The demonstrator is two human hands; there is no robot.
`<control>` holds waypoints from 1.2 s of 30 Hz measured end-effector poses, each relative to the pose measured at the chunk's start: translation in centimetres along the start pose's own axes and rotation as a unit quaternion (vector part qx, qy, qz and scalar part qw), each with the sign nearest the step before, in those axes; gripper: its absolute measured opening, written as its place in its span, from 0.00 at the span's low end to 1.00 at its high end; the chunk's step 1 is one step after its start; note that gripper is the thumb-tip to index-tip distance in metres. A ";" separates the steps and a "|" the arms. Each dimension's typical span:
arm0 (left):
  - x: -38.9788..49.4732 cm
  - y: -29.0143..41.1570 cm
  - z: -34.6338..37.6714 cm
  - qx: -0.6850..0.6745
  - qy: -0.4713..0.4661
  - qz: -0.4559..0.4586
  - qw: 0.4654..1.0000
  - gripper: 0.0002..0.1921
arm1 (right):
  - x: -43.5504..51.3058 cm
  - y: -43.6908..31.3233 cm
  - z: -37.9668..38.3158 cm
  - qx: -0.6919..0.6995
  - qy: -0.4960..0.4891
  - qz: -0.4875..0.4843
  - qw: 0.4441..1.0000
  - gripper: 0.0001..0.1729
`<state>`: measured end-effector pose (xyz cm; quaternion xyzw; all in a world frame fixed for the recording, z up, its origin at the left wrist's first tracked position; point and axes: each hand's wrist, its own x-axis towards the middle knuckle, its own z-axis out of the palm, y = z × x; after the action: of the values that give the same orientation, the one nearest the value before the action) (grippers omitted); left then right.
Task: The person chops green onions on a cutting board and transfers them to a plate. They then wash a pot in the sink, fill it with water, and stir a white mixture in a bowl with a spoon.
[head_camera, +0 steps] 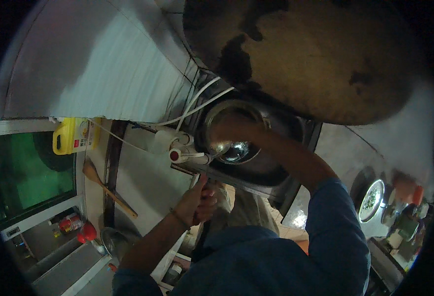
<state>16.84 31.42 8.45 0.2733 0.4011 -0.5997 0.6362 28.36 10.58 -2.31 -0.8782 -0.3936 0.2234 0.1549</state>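
Observation:
My right hand [226, 133] reaches down into a round metal bowl [252, 107] and is blurred, so its fingers cannot be made out. The bowl stands in a dark metal sink [276, 172], and light glints off its inside. At the sink's near left edge, my left hand [203, 205] is curled around a slim tool [195, 219] with a dark reddish handle; most of it is hidden by the fingers. Just beyond that hand, a tap [189, 157] with a white lever and a red end points toward the bowl.
Overhead, a large stained round wooden board [324, 63] juts in. White hoses [202, 98] run behind the tap. A wooden spatula [109, 190] and a yellow jug [69, 138] are at left. A plate with green pieces [372, 201] sits on the right counter.

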 end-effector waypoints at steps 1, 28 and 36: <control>0.1 -0.4 -0.3 -0.075 -0.078 -0.023 0.994 0.26 | -0.6 0.1 0.1 0.069 0.069 0.027 0.995 0.14; 3.6 -1.7 -2.6 -0.056 -0.105 -0.005 0.993 0.25 | -3.9 -1.1 2.3 0.243 0.218 0.192 0.925 0.23; 2.5 -1.7 -2.1 -0.210 -0.209 -0.140 0.945 0.26 | -4.7 -2.9 1.2 0.104 0.156 0.048 0.981 0.26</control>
<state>14.68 31.55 5.49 -0.0567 0.4100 -0.6284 0.6586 23.19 8.97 -0.76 -0.8990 -0.2970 0.1309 0.2941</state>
